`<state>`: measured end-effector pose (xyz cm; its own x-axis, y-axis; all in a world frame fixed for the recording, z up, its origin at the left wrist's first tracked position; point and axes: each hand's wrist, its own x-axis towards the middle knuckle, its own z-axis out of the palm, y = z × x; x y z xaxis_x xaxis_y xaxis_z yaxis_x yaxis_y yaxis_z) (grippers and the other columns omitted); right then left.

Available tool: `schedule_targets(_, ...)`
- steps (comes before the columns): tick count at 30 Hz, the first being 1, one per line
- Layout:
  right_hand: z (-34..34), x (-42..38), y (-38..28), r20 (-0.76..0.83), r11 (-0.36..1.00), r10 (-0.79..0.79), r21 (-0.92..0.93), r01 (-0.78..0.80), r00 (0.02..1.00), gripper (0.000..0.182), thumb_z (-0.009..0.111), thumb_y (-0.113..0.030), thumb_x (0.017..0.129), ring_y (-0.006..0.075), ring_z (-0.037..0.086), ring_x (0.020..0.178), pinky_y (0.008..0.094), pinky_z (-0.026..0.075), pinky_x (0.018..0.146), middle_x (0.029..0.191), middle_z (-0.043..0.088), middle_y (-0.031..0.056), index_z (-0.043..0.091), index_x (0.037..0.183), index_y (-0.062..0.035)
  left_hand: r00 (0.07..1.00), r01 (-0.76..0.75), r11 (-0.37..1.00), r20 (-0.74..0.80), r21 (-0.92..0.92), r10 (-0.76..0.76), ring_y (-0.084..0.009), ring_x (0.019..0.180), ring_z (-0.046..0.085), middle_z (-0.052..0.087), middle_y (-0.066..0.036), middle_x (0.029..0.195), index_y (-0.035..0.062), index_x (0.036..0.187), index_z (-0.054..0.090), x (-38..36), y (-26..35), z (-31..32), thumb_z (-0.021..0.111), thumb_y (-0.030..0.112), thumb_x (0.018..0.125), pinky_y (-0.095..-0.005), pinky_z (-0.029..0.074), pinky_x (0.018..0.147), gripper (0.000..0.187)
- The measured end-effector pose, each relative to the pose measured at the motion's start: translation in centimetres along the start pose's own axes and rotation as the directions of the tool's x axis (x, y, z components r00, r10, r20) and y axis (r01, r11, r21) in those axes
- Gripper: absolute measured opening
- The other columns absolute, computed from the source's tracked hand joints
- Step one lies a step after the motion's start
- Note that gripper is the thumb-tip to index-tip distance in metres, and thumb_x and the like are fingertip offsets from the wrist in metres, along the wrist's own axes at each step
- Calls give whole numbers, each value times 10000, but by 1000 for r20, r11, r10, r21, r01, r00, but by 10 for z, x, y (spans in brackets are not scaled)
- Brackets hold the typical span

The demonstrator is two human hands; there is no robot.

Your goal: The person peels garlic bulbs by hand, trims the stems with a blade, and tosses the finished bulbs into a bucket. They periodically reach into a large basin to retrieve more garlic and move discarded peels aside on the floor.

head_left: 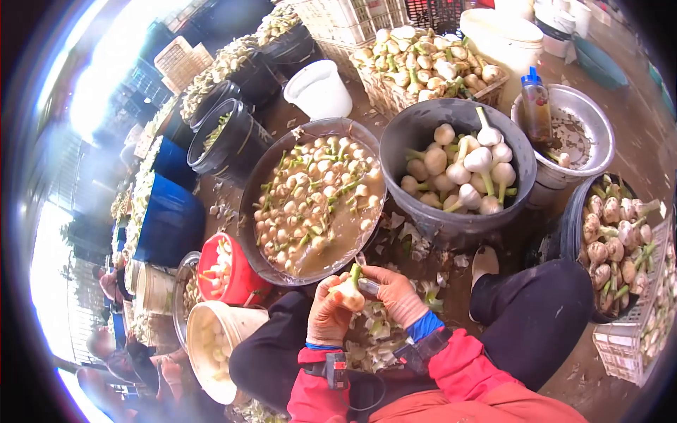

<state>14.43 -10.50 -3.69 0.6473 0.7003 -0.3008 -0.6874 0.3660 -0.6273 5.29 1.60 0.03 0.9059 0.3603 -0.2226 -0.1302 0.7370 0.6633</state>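
Note:
My left hand (328, 310) is closed around a garlic bulb (350, 296), its cut green stem pointing up. Against the bulb's right side, my right hand (395, 292) grips a small knife (368, 285), of which only a short greyish metal part shows between the fingers. Just beyond both hands stands a wide round tub (248, 243) of murky water with many garlic bulbs (310, 190) afloat. Right of it, a deep grey bucket (451, 220) contains cleaner white bulbs (478, 159).
Peelings (374, 338) litter the floor between my legs. At left are a red basin (247, 278) and a cream bucket (243, 321). Unpeeled bulbs fill a black tub (575, 225) at right and a crate (388, 104) behind. A bottle (536, 113) stands in a metal basin (599, 134). People sit at far left.

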Motion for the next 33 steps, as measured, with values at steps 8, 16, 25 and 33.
schedule_targets(8,13,-17,1,55,980,-15,-199,26,998,442,544,117,758,131,566,972,249,460,854,1098,614,59,550,1186,8,974,-212,683,94,699,206,-192,1122,489,490,-92,1222,28,1309,396,-36,-12,13,749,-47,652,-299,424,934,749)
schedule_targets(16,21,-24,-4,7,894,-196,-410,182,980,471,448,151,705,126,573,948,247,455,846,1048,628,55,585,1129,-3,971,-222,961,-55,167,234,-277,1065,554,550,-110,1197,132,1277,466,-35,-15,18,669,153,794,-400,485,873,525)
schedule_targets(25,22,-19,-4,179,903,-218,-337,268,959,420,597,-9,838,136,544,1036,253,433,897,1119,596,62,502,1247,-11,984,-107,979,-160,-175,79,-270,1093,533,528,-81,1198,153,1242,443,-36,-14,10,685,220,788,-424,474,875,519)
schedule_targets(33,20,-19,5,100,960,-114,-243,136,988,497,641,-53,811,108,542,1006,248,443,872,1115,596,46,474,1278,-19,986,-77,947,-116,311,118,-193,1016,545,494,-56,1174,136,1349,286,-35,-13,15,795,188,681,-305,503,792,841)
